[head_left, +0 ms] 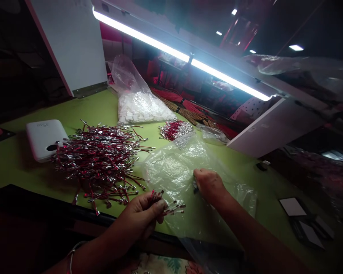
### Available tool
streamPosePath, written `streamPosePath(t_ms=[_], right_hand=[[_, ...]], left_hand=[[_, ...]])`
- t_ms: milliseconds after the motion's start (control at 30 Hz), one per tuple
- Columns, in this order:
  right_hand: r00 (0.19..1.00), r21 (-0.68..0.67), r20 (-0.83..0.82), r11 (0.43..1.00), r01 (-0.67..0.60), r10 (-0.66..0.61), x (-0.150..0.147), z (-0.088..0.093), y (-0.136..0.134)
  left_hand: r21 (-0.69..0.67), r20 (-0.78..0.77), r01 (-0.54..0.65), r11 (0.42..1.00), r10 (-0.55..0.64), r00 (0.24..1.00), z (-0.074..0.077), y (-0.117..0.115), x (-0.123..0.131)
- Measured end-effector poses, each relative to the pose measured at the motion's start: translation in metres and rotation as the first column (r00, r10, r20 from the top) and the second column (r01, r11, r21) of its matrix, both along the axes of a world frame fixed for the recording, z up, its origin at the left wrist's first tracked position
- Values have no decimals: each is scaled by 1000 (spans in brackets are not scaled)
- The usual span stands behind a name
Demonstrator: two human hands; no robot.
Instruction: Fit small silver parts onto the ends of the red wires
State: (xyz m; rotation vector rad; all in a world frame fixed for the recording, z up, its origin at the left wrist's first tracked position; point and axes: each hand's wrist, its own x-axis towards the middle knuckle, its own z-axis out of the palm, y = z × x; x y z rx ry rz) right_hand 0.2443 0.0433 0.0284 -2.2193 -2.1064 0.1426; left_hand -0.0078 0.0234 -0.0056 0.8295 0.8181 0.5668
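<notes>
My left hand [145,213] is closed around a small bunch of short red wires [157,195] with metal terminals, near the table's front edge. Several terminal ends stick out past the thumb, some of them with clear sleeves. Over a clear plastic bag [171,167] lying flat, my right hand [210,185] is closed with its fingers curled under. A small greyish bit shows below those fingers, too blurred to name. To the left of both hands lies a large tangled pile of red wires with metal terminals [100,160].
A white power bank [45,139] touches the big pile's left side. Behind stand a bag of white plastic pieces [143,106] and a smaller bundle of terminal wires [175,129]. Long cable bundles [185,108] lie at the back. A lit tube lamp [143,36] hangs above the table.
</notes>
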Motion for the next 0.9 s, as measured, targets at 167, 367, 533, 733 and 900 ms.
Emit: streamPosePath(t_ms=[167,367,533,733,900], right_hand=[[997,29,-79,1000,-2,4,-1,-3,0],[714,-21,-700,999,-39,13,-26,14,-24],[35,-177,-984,981,-77,-174,-66,21,-34],[21,-205,-979,969,-141,-204,-72,17,-38],[328,-85,-944,984,-158,-29,-70,22,-46]], left_hand=[[-5,16,14,1000,-14,1000,2,-1,-2],[-29,38,99,995,-98,994,13,-4,-5],[40,75,188,981,-191,979,22,-6,-8],[78,74,237,968,-243,967,22,-7,-11],[57,141,188,981,-194,971,12,-13,-9]])
